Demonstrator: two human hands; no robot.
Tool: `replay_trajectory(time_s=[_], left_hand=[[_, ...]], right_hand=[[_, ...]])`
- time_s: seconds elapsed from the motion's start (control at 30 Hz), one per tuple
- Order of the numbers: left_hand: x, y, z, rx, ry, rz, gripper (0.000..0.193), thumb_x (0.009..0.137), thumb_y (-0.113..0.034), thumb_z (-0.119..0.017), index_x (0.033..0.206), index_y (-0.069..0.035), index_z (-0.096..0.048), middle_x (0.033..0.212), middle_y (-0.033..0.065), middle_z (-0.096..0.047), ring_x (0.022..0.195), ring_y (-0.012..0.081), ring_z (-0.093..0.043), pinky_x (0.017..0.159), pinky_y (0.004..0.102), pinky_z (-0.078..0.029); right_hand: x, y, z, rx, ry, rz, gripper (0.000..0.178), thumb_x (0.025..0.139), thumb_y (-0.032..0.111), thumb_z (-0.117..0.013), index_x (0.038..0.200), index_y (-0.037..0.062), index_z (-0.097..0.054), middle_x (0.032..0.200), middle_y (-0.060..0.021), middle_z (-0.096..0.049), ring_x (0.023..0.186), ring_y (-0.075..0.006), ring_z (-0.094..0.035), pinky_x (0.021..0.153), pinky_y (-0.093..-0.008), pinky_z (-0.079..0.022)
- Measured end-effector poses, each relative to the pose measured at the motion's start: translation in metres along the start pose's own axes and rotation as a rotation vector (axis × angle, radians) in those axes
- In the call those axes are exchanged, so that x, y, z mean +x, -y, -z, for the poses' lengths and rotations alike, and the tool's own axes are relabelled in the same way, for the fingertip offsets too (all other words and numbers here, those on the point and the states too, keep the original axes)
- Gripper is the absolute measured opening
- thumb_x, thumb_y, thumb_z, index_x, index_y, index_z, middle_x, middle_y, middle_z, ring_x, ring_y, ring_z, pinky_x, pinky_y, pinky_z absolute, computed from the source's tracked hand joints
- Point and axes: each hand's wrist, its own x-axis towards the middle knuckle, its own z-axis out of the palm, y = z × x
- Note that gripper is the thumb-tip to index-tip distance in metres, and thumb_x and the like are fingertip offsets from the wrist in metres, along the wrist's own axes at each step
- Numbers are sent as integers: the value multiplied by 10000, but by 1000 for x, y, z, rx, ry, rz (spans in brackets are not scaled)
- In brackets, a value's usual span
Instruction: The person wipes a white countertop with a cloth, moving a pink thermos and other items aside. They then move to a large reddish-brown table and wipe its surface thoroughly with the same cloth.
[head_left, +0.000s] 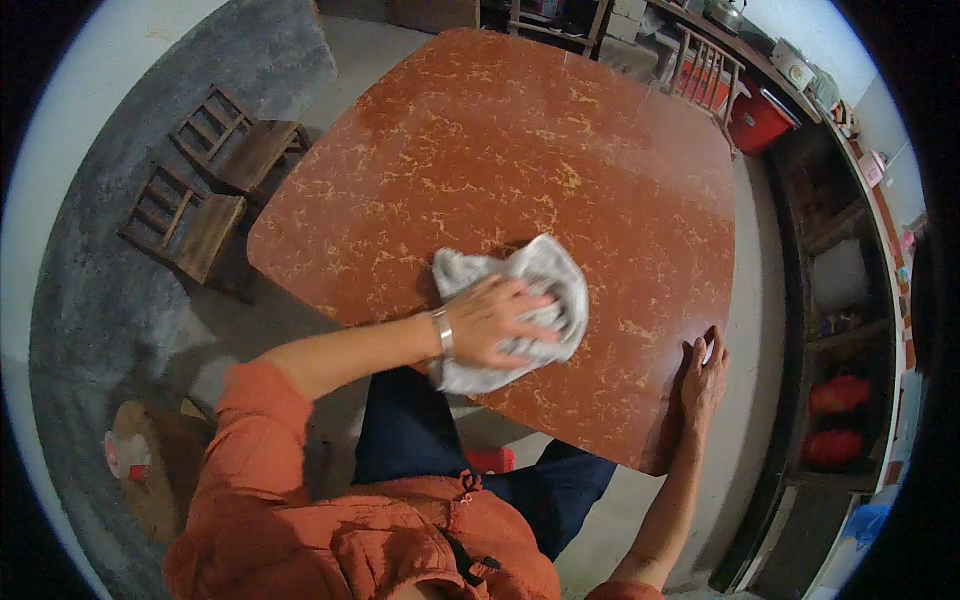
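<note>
The grey cloth (520, 300) lies crumpled on the near part of the bench (520, 150), a red-brown top with pale marbled streaks, close to its edge at about 6 o'clock from the bench's middle. The left hand (495, 322) lies flat on top of the cloth, its fingers (530, 318) spread slightly apart and pointing toward 3 o'clock, pressing the fabric down rather than gripping it; a metal bracelet (443, 332) sits on that wrist. The right hand (703, 375) rests at the bench's near corner, at about 4 o'clock from the cloth and well apart from it, fingers together and laid flat against the edge, holding nothing. Two wooden chairs (205, 190) stand on the floor off the bench's side at 9 o'clock. A red bin (757, 118) sits beyond the far corner at 2 o'clock, beside dark shelves (835, 300) along the wall at 3 o'clock.
</note>
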Motion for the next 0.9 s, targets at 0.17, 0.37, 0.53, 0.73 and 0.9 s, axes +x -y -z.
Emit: replay_trajectory(time_s=[0.17, 0.37, 0.53, 0.73, 0.9], left_hand=[[-124, 24, 51, 65, -9, 206, 450, 754, -394, -678, 1188, -279, -644, 1270, 93, -543, 1032, 292, -521, 946, 461, -403], [-180, 148, 85, 591, -217, 880, 424, 829, -396, -620, 1218, -227, -616, 1212, 157, -586, 1067, 367, -523, 951, 460, -408], [-73, 139, 43, 371, -189, 704, 408, 811, -405, -620, 1158, -193, -654, 1058, 126, -619, 971, 317, -558, 897, 433, -434], [-74, 36, 36, 135, -74, 329, 433, 796, -371, -655, 1211, -248, -629, 1285, 155, -542, 1031, 327, -533, 961, 433, -396], [-173, 102, 82, 301, -122, 719, 450, 790, -372, -656, 1215, -228, -618, 1218, 151, -566, 1079, 351, -505, 980, 455, -382]], right_hand=[[0, -2, -5, 28, -13, 34, 540, 973, 510, -353, 1399, 182, -392, 1368, -154, -429, 1187, -366, -505, 930, -458, -442], [3, 9, -5, 2, 21, -7, 511, 972, 490, -363, 1395, 206, -398, 1351, -167, -440, 1184, -369, -505, 936, -453, -436], [8, 2, -9, -1, 18, 14, 496, 972, 474, -375, 1386, 204, -409, 1345, -171, -444, 1177, -365, -511, 939, -447, -433], [6, -16, -14, 49, -47, 80, 495, 972, 448, -397, 1373, 159, -423, 1328, -177, -450, 1138, -365, -534, 921, -441, -440], [4, -8, -11, 1, -46, 63, 481, 973, 421, -407, 1375, 157, -417, 1327, -176, -449, 1113, -378, -543, 902, -447, -447]])
